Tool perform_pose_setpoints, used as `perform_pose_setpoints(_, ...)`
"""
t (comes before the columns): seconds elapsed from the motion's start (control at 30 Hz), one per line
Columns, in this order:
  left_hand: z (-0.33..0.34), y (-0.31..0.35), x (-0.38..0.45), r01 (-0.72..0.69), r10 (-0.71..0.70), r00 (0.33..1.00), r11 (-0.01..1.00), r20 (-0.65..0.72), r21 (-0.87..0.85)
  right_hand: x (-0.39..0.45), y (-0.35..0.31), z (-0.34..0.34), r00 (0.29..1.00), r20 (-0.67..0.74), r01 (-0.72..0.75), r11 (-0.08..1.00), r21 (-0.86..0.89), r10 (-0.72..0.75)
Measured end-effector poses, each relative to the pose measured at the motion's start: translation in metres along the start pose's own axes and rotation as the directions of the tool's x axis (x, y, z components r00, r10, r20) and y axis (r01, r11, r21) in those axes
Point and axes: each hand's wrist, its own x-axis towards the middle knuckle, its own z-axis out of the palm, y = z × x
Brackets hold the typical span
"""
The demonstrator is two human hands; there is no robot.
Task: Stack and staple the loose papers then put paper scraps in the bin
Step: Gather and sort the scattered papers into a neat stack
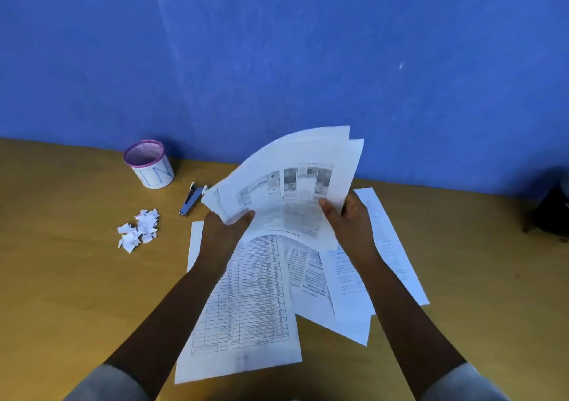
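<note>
I hold a fanned bunch of printed sheets [286, 182] above the table, tilted up toward the wall. My left hand [223, 226] grips its lower left edge and my right hand [348, 216] grips its lower right edge. Under my arms several loose papers [249, 302] lie spread and overlapping on the wooden table [67, 293]. A silver stapler [191, 199] lies to the left of the held sheets. A small heap of white paper scraps [140, 230] sits further left. Behind it stands the bin [151, 164], a small white cup with a purple mesh rim.
A blue wall [277, 46] rises right behind the table's far edge. A dark object [551, 213] stands at the right edge of view on the table.
</note>
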Motion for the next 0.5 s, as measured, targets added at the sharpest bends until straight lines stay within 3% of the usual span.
perform_pose_setpoints(0.3, 0.007, -0.021, 0.007, 0.107, -0.108, 0.993, 0.994, 0.055, 0.022, -0.006, 0.023, -0.001, 0.993, 0.02, -0.111, 0.988, -0.106, 0.114)
perform_pose_setpoints(0.5, 0.01, -0.018, 0.012, 0.06, -0.06, 0.998, 0.998, -0.005, 0.017, 0.001, 0.021, -0.003, 0.995, 0.026, -0.098, 0.994, -0.056, 0.099)
